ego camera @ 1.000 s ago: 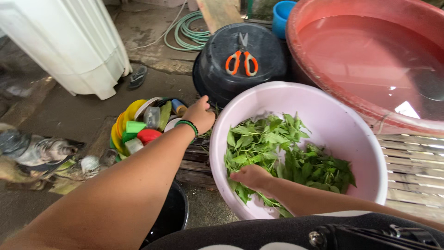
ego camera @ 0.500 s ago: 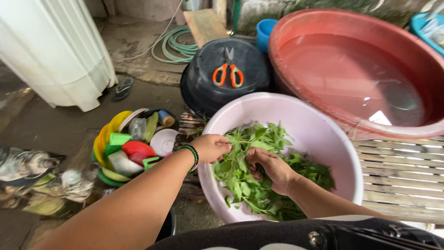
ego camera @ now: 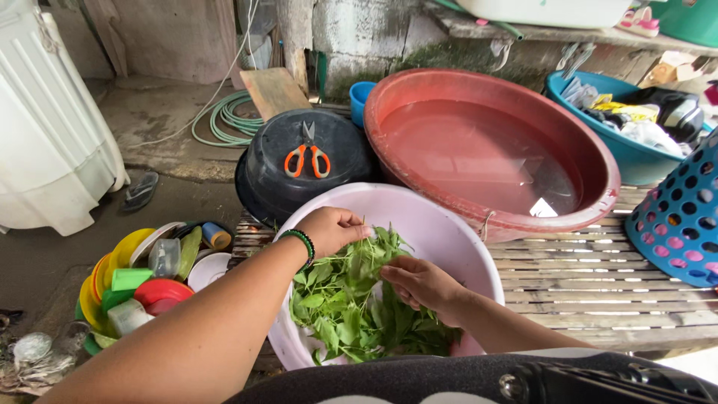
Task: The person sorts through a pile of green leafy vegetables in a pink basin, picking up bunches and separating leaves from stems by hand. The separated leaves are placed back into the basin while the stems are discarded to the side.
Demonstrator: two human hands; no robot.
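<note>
A pale pink plastic basin (ego camera: 441, 224) holds a heap of green leafy stems (ego camera: 351, 314). My left hand (ego camera: 333, 228), with a green band on its wrist, reaches over the basin's near-left rim and pinches a stem at the top of the heap. My right hand (ego camera: 422, 286) rests among the leaves at the middle of the basin, fingers curled around some of them. Both forearms come in from the bottom of the view.
A large red basin of water (ego camera: 598, 161) stands behind on a slatted bench (ego camera: 598, 284). Orange-handled scissors (ego camera: 308, 155) lie on an upturned black tub (ego camera: 262, 179). Colourful plastic dishes (ego camera: 134, 284) lie low at left. Blue perforated basket (ego camera: 680, 217) at right.
My left hand moved from the dish pile at left into the pink basin and took hold of a stem. My right hand shifted up among the leaves. The view tilted upward.
</note>
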